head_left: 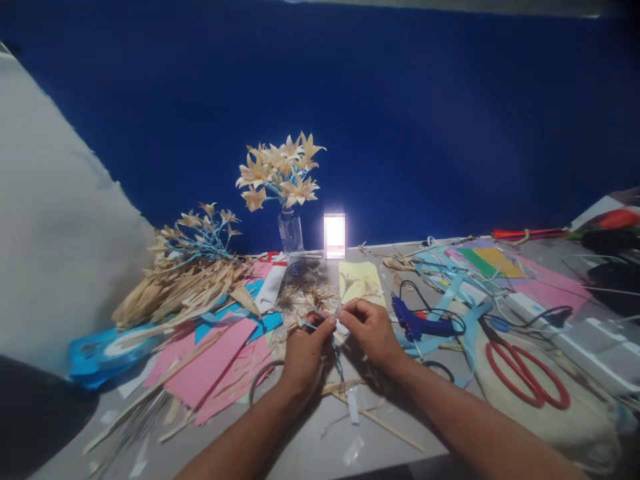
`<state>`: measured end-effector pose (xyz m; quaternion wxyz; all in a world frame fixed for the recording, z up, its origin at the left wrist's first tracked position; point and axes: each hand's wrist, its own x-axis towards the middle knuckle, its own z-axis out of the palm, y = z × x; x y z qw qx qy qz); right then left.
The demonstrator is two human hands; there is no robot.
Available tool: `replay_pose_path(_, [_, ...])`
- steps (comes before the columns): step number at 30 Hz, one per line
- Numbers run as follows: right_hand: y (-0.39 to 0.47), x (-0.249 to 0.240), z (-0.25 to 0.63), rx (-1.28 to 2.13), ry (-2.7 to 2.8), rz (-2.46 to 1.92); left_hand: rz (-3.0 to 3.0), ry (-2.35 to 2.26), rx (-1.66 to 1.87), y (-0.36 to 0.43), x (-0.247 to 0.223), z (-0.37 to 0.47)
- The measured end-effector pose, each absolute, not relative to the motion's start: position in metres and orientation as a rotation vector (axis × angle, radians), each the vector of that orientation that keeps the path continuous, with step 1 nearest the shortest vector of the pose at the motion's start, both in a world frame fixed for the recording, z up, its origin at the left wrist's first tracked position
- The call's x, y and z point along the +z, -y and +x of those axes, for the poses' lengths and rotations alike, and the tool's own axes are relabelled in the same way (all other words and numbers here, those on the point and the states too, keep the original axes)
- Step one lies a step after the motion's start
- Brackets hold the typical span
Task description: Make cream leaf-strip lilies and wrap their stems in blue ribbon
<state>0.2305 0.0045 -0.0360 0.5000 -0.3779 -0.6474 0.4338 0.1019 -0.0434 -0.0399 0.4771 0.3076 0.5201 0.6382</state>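
My left hand [306,350] and my right hand [369,327] meet above the middle of the table. Both are closed, with thumbs and fingertips pinching a thin flower stem [340,360] between them. This stem looks wrapped in pale blue and hangs below the fingers. Pale husk petals [307,307] show just beyond my left fingertips; whether they join the stem I cannot tell. Beneath the hands lies a small clear strip [353,407]. Behind my right hand, a yellow paper sheet [363,275] has a pale flower on it.
A clear bottle [291,233] holds husk flowers [283,167] at the back. Dried husks [185,297] and pink paper [213,363] lie left. Right are a blue glue gun [425,325] with its cord, red-handled scissors [525,377] on a cloth, and a white power strip [535,317].
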Motion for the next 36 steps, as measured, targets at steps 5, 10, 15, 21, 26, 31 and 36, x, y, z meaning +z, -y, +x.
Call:
replay_pose_path(5, [-0.005, -0.036, 0.23, 1.066, 1.593, -0.936, 0.851, -1.31, 1.544, 0.043, -0.039, 0.099])
replay_pose_path(10, [-0.003, -0.036, 0.229, 1.081, 1.606, -0.945, 0.753, -1.291, 1.548, 0.044, -0.036, 0.098])
replay_pose_path(15, [-0.003, -0.038, 0.228, 1.115, 1.555, -0.929, 0.653, -1.232, 1.526, 0.043, -0.039, 0.099])
replay_pose_path(21, [-0.005, -0.037, 0.228, 1.103, 1.528, -0.926, 0.67, -1.236, 1.558, 0.045, -0.031, 0.104])
replay_pose_path(26, [-0.001, -0.035, 0.227, 1.09, 1.526, -0.922, 0.638, -1.218, 1.548, 0.045, -0.031, 0.103])
replay_pose_path(31, [0.0, -0.034, 0.227, 1.101, 1.517, -0.914, 0.671, -1.179, 1.548, 0.043, -0.038, 0.101])
replay_pose_path(36, [-0.002, -0.034, 0.228, 1.129, 1.529, -0.872, 0.635, -1.172, 1.526, 0.042, -0.039, 0.1])
